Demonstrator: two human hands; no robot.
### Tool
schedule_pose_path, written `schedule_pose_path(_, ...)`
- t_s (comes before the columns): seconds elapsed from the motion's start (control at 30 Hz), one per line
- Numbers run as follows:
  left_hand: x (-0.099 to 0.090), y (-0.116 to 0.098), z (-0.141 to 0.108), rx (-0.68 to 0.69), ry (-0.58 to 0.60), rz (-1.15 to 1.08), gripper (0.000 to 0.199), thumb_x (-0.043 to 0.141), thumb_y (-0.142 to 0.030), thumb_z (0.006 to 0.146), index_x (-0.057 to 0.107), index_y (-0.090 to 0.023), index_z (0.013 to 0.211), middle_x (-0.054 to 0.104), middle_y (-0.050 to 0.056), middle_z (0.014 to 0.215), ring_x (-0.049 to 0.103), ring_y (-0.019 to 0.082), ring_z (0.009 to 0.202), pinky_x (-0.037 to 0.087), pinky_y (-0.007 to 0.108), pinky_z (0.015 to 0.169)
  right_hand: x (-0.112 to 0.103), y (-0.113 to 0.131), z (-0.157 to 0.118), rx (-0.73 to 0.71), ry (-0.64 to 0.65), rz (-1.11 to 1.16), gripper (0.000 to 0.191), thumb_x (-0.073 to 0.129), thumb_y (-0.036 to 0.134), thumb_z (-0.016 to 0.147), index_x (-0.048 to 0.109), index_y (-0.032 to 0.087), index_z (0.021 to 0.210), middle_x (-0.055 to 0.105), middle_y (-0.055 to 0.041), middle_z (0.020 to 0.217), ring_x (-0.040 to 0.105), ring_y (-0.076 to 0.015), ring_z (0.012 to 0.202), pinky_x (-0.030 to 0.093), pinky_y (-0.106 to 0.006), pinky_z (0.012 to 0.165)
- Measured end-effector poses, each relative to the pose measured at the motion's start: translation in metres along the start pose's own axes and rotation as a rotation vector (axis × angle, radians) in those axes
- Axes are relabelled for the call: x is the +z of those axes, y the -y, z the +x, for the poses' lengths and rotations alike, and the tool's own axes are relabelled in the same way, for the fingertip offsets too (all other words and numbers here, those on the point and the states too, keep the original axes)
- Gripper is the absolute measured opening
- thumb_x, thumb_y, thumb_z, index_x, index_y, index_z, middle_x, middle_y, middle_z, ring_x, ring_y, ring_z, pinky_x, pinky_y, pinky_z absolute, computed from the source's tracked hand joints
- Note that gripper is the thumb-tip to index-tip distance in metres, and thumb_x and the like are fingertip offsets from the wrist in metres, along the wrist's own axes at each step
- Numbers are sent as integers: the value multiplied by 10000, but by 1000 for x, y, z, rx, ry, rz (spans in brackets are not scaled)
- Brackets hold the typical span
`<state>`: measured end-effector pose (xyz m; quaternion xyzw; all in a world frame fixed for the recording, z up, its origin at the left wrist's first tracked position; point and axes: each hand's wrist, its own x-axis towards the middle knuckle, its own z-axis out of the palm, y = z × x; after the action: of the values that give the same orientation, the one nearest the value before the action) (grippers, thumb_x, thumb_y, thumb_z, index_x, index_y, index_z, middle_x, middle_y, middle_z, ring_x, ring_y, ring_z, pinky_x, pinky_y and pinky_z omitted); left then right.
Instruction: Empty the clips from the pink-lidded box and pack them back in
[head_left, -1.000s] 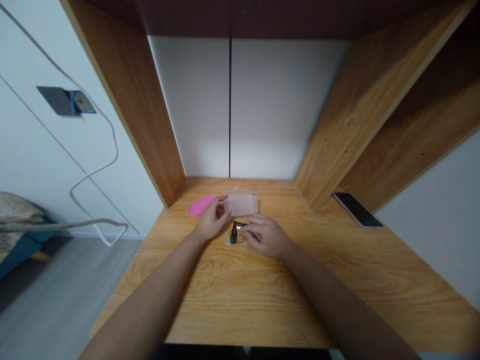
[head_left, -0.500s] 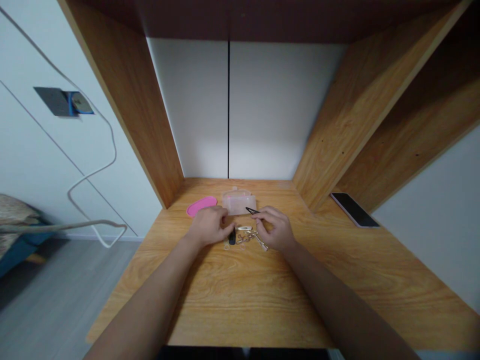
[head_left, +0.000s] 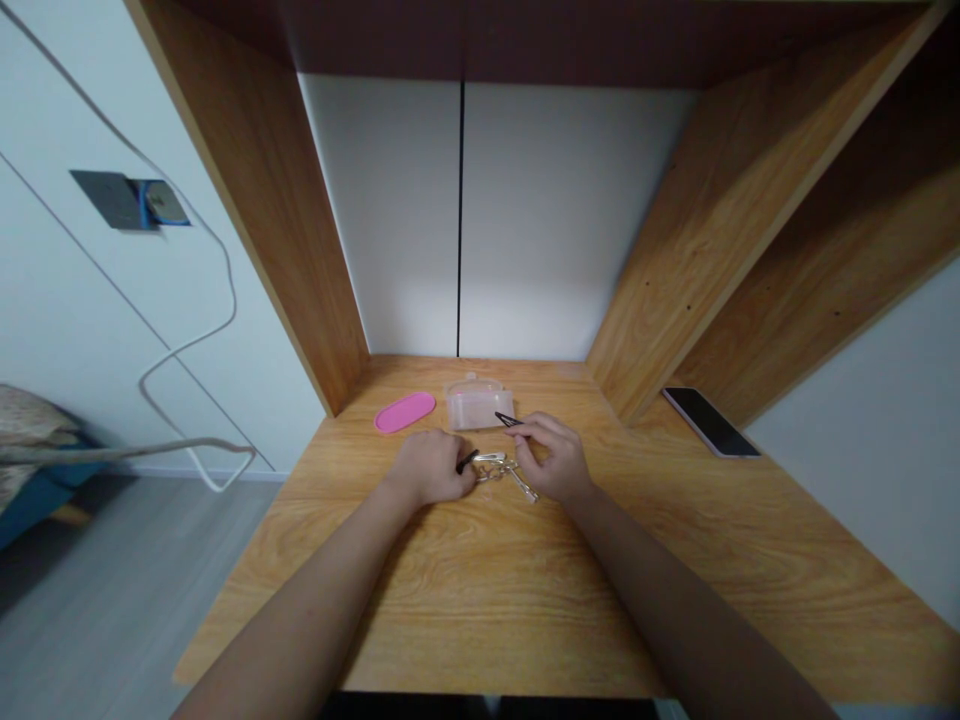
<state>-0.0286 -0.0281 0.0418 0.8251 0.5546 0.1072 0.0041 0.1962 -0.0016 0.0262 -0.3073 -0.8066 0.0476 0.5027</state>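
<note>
My left hand (head_left: 430, 468) rests on the wooden desk (head_left: 450, 600) with its fingers closed on a small black clip (head_left: 466, 461), whose tip shows past the fingertips. My right hand (head_left: 551, 458) pinches a thin black hair clip (head_left: 508, 419) between thumb and forefinger. A loose tangle of silver metal clips (head_left: 495, 467) lies between my hands, partly under my right fingers. Just beyond them stands a clear plastic box (head_left: 478, 406), and a pink oval lid (head_left: 405, 412) lies flat to its left. Neither hand touches these two.
Wooden side panels and a white back panel enclose the desk. A black smartphone (head_left: 710, 421) lies face up on the right, beside the panel. On the left, a white cable (head_left: 225, 320) runs down the wall from a socket (head_left: 161, 203), beyond the desk's edge.
My left hand has drawn back from the box and pink lid, and the black clip that stood near it is now at its fingertips. My right hand has moved farther from me, holding the thin clip.
</note>
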Motion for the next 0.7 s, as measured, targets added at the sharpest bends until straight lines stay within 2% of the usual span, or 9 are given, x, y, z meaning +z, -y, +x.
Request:
schedule_pose_path(0.17, 0, 3, 1, -17, -47, -82, 205, 532, -306, 773, 670, -191, 677, 679, 100, 660, 597, 221, 590, 289, 307, 557, 1, -1, -1, 15, -21, 26, 211, 609, 118, 834, 737, 225, 962, 691, -50, 850, 655, -197, 777, 530, -331, 716)
schedule_pose_path(0.23, 3, 4, 2, -20, -106, -228, 191, 523, -274, 790, 629, -187, 656, 639, 64, 612, 549, 181, 548, 281, 294, 554, 1, 0, 0, 30, -28, 51, 212, 602, 124, 851, 739, 225, 977, 694, -52, 862, 659, -194, 781, 535, -324, 708)
schedule_pose_path(0.33, 14, 3, 6, -28, -197, -610, 199, 501, -249, 838, 560, -183, 659, 558, 1, 563, 485, 125, 514, 292, 256, 541, 2, 2, 2, 64, -45, 77, 222, 580, 143, 895, 745, 227, 1018, 700, -58, 895, 666, -190, 800, 545, -318, 719)
schedule_pose_path(0.43, 29, -2, 12, -73, -266, -1090, 255, 528, -372, 892, 550, -177, 731, 570, -16, 616, 510, 105, 536, 348, 215, 531, 2, 2, 3, 81, -57, 83, 242, 556, 163, 935, 743, 231, 1071, 704, -63, 912, 673, -189, 820, 549, -314, 719)
schedule_pose_path(0.5, 35, -6, 16, -151, -209, -1329, 331, 570, -499, 885, 559, -177, 809, 594, -26, 602, 493, 92, 458, 345, 201, 466, 2, 1, 3, 89, -53, 86, 253, 543, 174, 952, 738, 236, 1100, 712, -66, 920, 682, -191, 831, 553, -313, 715)
schedule_pose_path(0.6, 37, -10, 18, -218, -165, -1514, 433, 641, -597, 827, 555, -174, 862, 660, -7, 620, 507, 87, 394, 347, 191, 407, 3, -2, 2, 97, -50, 96, 254, 532, 192, 968, 739, 250, 1104, 730, -67, 947, 697, -194, 853, 565, -320, 736)
schedule_pose_path(0.7, 31, -11, 18, -245, -192, -1592, 464, 675, -613, 801, 551, -173, 881, 682, -3, 633, 512, 80, 375, 360, 185, 393, 6, -5, -1, 140, -58, 127, 254, 544, 215, 971, 710, 257, 1159, 750, -61, 986, 714, -187, 839, 579, -330, 770)
